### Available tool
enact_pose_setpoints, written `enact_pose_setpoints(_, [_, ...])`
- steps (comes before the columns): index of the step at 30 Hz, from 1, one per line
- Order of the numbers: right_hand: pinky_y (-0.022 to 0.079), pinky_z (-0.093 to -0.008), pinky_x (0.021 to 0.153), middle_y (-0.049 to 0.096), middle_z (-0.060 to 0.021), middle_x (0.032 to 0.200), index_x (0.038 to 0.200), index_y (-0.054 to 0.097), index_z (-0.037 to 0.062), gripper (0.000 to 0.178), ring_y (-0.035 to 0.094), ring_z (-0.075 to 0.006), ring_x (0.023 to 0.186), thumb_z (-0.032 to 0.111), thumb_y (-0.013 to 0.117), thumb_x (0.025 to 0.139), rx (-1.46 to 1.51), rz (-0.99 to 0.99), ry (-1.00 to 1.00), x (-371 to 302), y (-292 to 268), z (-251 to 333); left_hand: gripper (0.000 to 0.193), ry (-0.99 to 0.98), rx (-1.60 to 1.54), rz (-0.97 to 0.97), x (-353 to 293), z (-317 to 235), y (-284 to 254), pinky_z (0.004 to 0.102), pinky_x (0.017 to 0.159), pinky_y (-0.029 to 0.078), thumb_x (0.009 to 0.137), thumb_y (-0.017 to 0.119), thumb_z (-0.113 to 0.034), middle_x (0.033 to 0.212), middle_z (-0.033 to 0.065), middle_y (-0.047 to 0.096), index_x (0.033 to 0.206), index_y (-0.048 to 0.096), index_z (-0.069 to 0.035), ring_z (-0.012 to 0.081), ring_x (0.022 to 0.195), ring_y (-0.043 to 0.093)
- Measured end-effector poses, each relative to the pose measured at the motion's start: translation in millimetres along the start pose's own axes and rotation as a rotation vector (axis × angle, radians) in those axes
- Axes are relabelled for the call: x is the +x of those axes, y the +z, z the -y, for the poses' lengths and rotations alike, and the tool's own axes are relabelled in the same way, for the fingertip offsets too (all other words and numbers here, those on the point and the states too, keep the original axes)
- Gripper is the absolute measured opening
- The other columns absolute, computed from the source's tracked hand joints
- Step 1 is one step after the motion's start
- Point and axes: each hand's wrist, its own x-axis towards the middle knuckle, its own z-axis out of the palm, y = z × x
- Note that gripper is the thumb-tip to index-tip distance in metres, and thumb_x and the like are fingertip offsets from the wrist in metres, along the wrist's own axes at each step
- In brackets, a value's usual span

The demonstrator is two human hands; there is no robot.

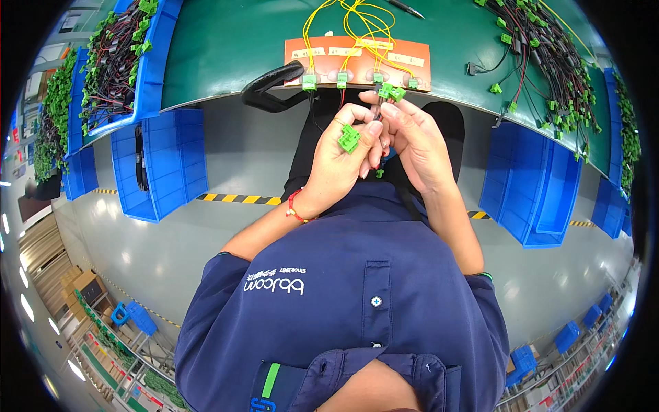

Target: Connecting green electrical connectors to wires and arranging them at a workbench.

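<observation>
Close together in front of my body, both hands are closed on a cable with green plug connectors and dark wires. My left hand (336, 161) pinches it between thumb and fingers, and one green connector (349, 139) lies over the thumb side. My right hand (420, 147) grips the dark wires just below a pair of green connectors (391, 93). More wire ends hang beneath the fingers, partly hidden. Just beyond, an orange board (422, 58) at the table's edge carries several green sockets (309, 82) with yellow wires (357, 27) running away from them.
A blue bin (147, 69) full of wired connectors stands on the green table (226, 41) at left. At right lies a heap of black cables (549, 75). Blue bins (161, 165) hang below both sides. A black armrest-like loop (271, 86) and a pen (406, 8) are nearby.
</observation>
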Motion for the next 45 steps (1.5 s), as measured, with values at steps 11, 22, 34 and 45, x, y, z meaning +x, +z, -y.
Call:
enact_pose_setpoints(11, [0.045, -0.0232, 0.059, 0.063, -0.0047, 0.077, 0.113, 0.066, -0.0035, 0.029, 0.053, -0.0077, 0.057, 0.021, 0.054, 0.101, -0.294, -0.076, -0.161, 5, 4, -7, 0.015, 0.062, -0.033, -0.052, 0, 11, 0, 0.0173, 0.046, 0.036, 0.104, 0.050, -0.019, 0.071, 0.0041, 0.059, 0.104, 0.044, -0.005, 0.0038, 0.051, 0.047])
enact_pose_setpoints(22, [0.048, -0.0247, 0.055, 0.060, -0.0038, 0.074, 0.096, 0.068, -0.0031, 0.030, 0.054, -0.0096, 0.061, 0.023, 0.055, 0.101, -0.049, -0.078, -0.104, 8, -5, -14, 0.016, 0.137, -0.111, -0.132, -1, 11, -3, 0.0233, 0.062, 0.050, 0.103, 0.052, -0.018, 0.090, 0.0071, 0.061, 0.106, 0.046, -0.004, 0.0111, 0.075, 0.061])
enact_pose_setpoints(34, [0.046, -0.0216, 0.063, 0.065, -0.0025, 0.082, 0.093, 0.070, -0.0003, 0.028, 0.053, -0.0059, 0.065, 0.023, 0.056, 0.100, -0.096, -0.070, -0.056, 9, -3, -18, 0.016, 0.160, -0.064, -0.175, -5, 18, -13, 0.0255, 0.077, 0.052, 0.104, 0.052, -0.019, 0.091, 0.0074, 0.062, 0.106, 0.047, -0.004, 0.0109, 0.084, 0.062])
enact_pose_setpoints(45, [0.045, -0.0213, 0.063, 0.063, -0.0012, 0.081, 0.097, 0.069, -0.0006, 0.030, 0.053, -0.0060, 0.065, 0.025, 0.054, 0.101, -0.220, -0.065, -0.081, 12, -6, -17, 0.014, 0.132, -0.034, -0.137, -4, 15, -12, 0.0230, 0.072, 0.047, 0.103, 0.053, -0.018, 0.090, 0.0038, 0.060, 0.105, 0.048, -0.004, 0.0079, 0.079, 0.056])
